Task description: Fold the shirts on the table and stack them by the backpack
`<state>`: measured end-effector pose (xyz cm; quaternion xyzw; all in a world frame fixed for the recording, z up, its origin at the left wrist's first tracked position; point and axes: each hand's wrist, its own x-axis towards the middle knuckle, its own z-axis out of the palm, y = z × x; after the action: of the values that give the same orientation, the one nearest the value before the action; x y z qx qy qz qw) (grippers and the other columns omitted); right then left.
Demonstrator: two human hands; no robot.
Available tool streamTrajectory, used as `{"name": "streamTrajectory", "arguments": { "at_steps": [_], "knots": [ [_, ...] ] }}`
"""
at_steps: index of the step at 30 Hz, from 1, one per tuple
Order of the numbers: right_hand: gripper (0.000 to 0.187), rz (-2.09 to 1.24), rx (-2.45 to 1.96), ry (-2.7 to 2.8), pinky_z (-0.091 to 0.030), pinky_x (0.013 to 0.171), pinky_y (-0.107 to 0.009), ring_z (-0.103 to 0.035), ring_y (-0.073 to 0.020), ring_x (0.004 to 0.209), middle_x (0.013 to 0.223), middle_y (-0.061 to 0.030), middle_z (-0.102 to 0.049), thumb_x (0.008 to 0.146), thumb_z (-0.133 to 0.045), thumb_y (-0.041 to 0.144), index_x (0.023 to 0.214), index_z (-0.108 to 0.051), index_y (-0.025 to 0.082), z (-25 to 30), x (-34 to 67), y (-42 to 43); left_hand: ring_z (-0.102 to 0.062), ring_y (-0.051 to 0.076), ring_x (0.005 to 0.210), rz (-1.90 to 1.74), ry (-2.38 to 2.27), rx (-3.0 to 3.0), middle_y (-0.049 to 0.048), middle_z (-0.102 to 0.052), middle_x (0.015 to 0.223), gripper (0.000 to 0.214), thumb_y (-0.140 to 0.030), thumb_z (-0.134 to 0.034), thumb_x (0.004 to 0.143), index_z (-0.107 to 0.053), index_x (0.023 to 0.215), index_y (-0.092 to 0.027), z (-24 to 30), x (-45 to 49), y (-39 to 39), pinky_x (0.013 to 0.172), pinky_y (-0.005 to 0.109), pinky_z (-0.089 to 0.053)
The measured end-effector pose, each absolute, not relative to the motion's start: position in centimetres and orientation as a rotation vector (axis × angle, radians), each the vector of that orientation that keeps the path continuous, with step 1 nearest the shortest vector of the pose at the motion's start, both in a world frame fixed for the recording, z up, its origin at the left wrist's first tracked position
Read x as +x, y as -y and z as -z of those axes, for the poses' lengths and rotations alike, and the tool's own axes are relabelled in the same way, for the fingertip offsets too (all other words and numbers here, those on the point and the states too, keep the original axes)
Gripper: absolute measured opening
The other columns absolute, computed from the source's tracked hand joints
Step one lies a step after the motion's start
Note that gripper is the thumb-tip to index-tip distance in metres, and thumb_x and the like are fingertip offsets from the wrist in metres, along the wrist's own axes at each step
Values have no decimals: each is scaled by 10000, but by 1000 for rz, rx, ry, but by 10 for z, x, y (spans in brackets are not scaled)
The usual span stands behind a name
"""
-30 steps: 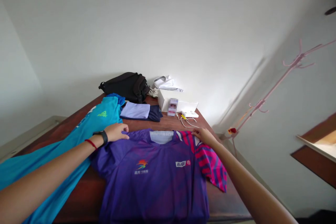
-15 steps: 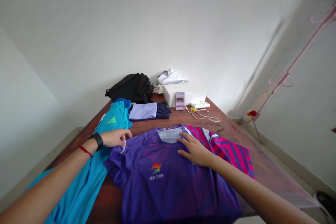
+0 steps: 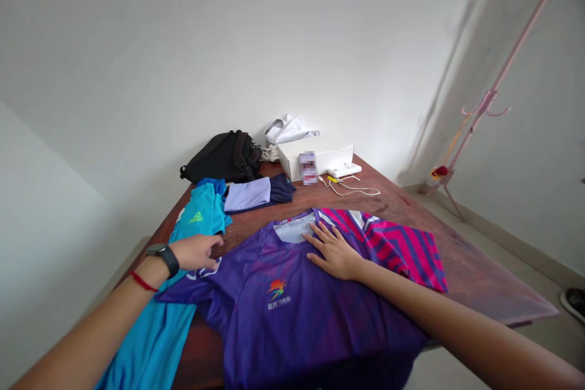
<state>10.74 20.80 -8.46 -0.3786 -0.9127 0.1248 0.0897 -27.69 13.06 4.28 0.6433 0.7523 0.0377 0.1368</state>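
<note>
A purple T-shirt (image 3: pixel 283 335) with a small colourful runner logo lies front up on the table, its lower part hanging over the near edge. My right hand (image 3: pixel 336 253) rests flat just below the collar, fingers spread. At the shirt's left sleeve is my left hand (image 3: pixel 197 253), with thumb and forefinger apart and nothing visibly pinched between them. The left sleeve lies stretched out over a turquoise garment (image 3: pixel 155 335). On the other side, the right sleeve (image 3: pixel 406 247) shows pink and purple stripes.
Behind the shirt are folded lilac and navy clothes (image 3: pixel 249 194), a black backpack (image 3: pixel 219 155) and a white box (image 3: pixel 292 161). A white power strip (image 3: pixel 345 170) with a cable (image 3: pixel 365 191) lies beside the box. A pink coat stand (image 3: pixel 512 58) stands right of the wooden table (image 3: pixel 479 280).
The left sleeve has been spread further out to the left, and my left hand's fingers have come apart there. My right hand stays flat near the collar. The camera view has shifted slightly.
</note>
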Motion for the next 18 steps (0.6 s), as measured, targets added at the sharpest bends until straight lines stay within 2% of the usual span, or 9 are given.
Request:
{"name": "streamTrajectory", "arguments": {
  "at_steps": [3, 5, 8, 11, 16, 18],
  "knots": [
    [686, -392, -1127, 2709, -79, 1209, -605, -80, -358, 1535, 1666, -119, -162, 994, -329, 650, 1565, -344, 271, 85, 107, -208, -705, 195, 892, -51, -1953, 1984, 5, -748, 955, 538, -507, -710, 728, -679, 1192, -237, -27, -248, -161, 749, 231, -481],
    [703, -442, -1118, 2705, -82, 1210, -607, -81, -361, 1535, 1665, -128, -165, 987, -343, 659, 1564, -350, 256, 82, 109, -209, -696, 223, 950, -37, -1919, 2019, 55, -742, 1025, 556, -564, -617, 816, -644, 1236, -201, -13, -229, -182, 761, 255, -477],
    [682, -548, -1050, 2660, -159, 1217, -569, -139, -346, 1531, 1659, -134, -202, 998, -343, 637, 1543, -393, 231, 78, 114, -214, -690, 269, 940, -34, -1965, 2032, 92, -741, 978, 547, -618, -573, 840, -655, 1158, -180, 5, -209, -205, 734, 295, -466],
    [572, -532, -979, 2542, -261, 1210, -476, -252, -297, 1509, 1625, -127, -309, 1021, -367, 539, 1460, -512, 202, 74, 123, -229, -683, 285, 902, -57, -2032, 2035, 85, -735, 937, 527, -674, -594, 807, -667, 1033, -203, 18, -200, -213, 694, 310, -442],
    [410, -379, -1221, 2310, -397, 1115, -411, -536, -267, 1301, 1399, -120, -585, 993, -455, 387, 1314, -636, 209, 66, 135, -276, -669, 232, 803, -106, -2022, 2073, 26, -708, 803, 274, -487, -676, 803, -638, 758, -219, 25, -201, -213, 641, 277, -393],
    [391, -327, -1362, 2299, -417, 1079, -381, -576, -264, 1239, 1309, -118, -644, 985, -476, 368, 1289, -650, 193, 63, 138, -297, -662, 211, 797, -147, -1983, 2104, 10, -702, 795, 244, -442, -662, 824, -619, 737, -218, 26, -205, -213, 644, 269, -388]
  ]
}}
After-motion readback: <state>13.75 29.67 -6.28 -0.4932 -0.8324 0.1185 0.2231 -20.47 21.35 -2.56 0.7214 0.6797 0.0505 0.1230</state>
